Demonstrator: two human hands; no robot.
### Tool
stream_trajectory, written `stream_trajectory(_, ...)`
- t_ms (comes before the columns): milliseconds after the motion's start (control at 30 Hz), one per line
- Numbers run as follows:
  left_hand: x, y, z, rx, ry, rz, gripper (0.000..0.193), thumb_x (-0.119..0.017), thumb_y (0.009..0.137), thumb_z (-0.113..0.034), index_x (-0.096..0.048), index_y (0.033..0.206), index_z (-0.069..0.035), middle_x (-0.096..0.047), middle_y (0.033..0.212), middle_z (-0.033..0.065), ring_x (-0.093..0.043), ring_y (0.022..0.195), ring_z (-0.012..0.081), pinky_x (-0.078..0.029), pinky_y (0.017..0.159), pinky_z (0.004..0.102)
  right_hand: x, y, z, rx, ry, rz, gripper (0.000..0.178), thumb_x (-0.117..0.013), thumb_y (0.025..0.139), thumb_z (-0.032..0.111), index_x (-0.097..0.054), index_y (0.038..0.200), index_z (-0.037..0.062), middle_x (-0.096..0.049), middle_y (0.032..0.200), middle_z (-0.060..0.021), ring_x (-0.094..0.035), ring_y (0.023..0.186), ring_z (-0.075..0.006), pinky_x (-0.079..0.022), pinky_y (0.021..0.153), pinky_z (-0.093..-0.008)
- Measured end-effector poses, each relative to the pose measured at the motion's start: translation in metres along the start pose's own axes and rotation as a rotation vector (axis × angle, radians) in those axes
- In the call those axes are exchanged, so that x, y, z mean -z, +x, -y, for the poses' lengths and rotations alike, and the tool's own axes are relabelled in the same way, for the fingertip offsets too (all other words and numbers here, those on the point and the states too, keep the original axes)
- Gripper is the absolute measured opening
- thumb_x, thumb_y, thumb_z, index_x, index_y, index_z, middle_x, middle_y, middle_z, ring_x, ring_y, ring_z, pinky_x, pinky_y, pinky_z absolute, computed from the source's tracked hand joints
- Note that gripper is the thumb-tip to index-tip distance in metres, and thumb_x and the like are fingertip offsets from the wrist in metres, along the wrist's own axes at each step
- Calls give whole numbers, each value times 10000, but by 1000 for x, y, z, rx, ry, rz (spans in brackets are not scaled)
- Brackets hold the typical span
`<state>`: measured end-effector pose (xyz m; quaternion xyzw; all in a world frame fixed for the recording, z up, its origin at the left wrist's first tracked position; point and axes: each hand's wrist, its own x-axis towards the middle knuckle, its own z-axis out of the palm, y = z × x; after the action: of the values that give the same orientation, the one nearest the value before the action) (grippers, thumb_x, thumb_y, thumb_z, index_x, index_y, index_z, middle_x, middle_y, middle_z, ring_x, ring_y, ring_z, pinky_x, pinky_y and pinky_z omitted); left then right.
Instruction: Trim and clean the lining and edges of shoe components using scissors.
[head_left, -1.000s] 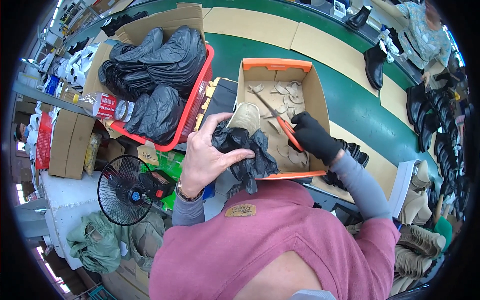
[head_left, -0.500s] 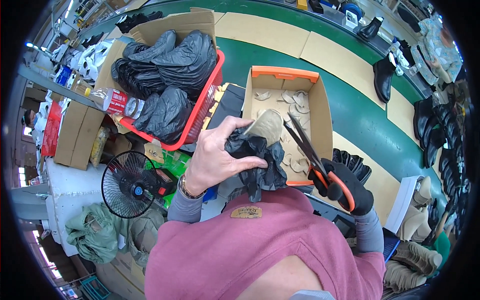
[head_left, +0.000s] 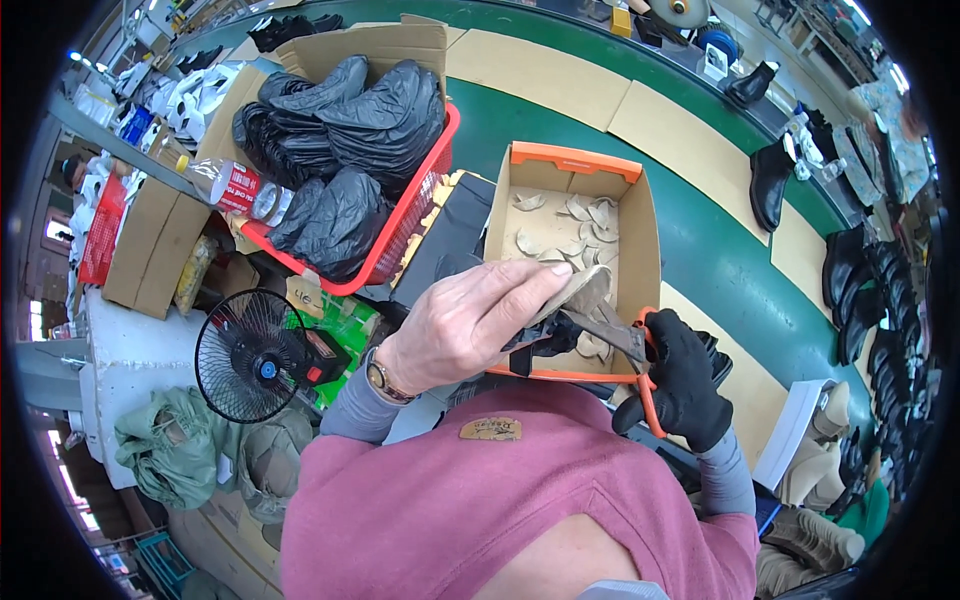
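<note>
My bare left hand [head_left: 455,325] is closed on a beige, round-ended piece [head_left: 582,290] that looks like an insole, with crumpled black plastic [head_left: 552,342] around its lower part. In my black-gloved right hand [head_left: 685,375] are scissors [head_left: 625,340] with orange handles. Their blades lie against the edge of the beige piece; whether they have cut into it I cannot tell. Beneath both hands stands an open cardboard box [head_left: 640,235] with an orange rim. Curved beige offcuts [head_left: 578,208] are scattered inside it.
To the left, a red basket [head_left: 405,235] holds a cardboard carton and black plastic-wrapped pieces [head_left: 380,120]. A plastic bottle [head_left: 240,190] leans on its edge. A black fan [head_left: 255,355] stands nearer. Black boots [head_left: 770,182] line the green table [head_left: 700,190] at right.
My left hand has turned over the beige piece, its back now facing up. The scissors have swung down and left, from apart to against the piece.
</note>
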<state>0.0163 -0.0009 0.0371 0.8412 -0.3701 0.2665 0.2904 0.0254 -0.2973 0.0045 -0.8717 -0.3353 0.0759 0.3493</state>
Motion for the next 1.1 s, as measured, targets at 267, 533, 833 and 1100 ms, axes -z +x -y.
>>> stream_trajectory(267, 2, -2, -1, 222, -161, 33, 619, -838, 663, -157, -538, 1171, 29, -605, 1028, 187, -634, 918, 348, -540, 767, 373, 2, 4, -4, -81, 175, 89, 973, -761, 586, 702, -473, 1155, -33, -491, 879, -173, -498, 739, -328, -417, 685, -400)
stream_trajectory(533, 6, 8, -3, 285, -147, 108, 638, -903, 597, -267, -598, 1085, 7, -646, 938, 129, -659, 809, 268, -525, 708, 323, 7, 10, -14, -37, 294, 306, 876, -572, 760, 738, -457, 1142, -42, -491, 873, -207, -523, 755, -390, -403, 658, -425)
stream_trajectory(833, 3, 12, 10, 335, -233, 241, 661, -901, 587, -303, -601, 1087, 9, -664, 969, 145, -673, 868, 297, -524, 761, 335, 11, 10, -15, 30, 282, 357, 743, -494, 852, 692, -461, 1003, -35, -460, 885, -174, -484, 722, -338, -394, 646, -400)
stream_trajectory(1100, 2, 15, -4, 384, -132, 183, 646, -897, 594, -284, -602, 1094, -1, -660, 989, 135, -665, 881, 291, -517, 764, 348, 12, 10, -9, 16, 222, 280, 664, -462, 876, 680, -483, 871, 16, -465, 804, -109, -467, 700, -259, -379, 628, -360)
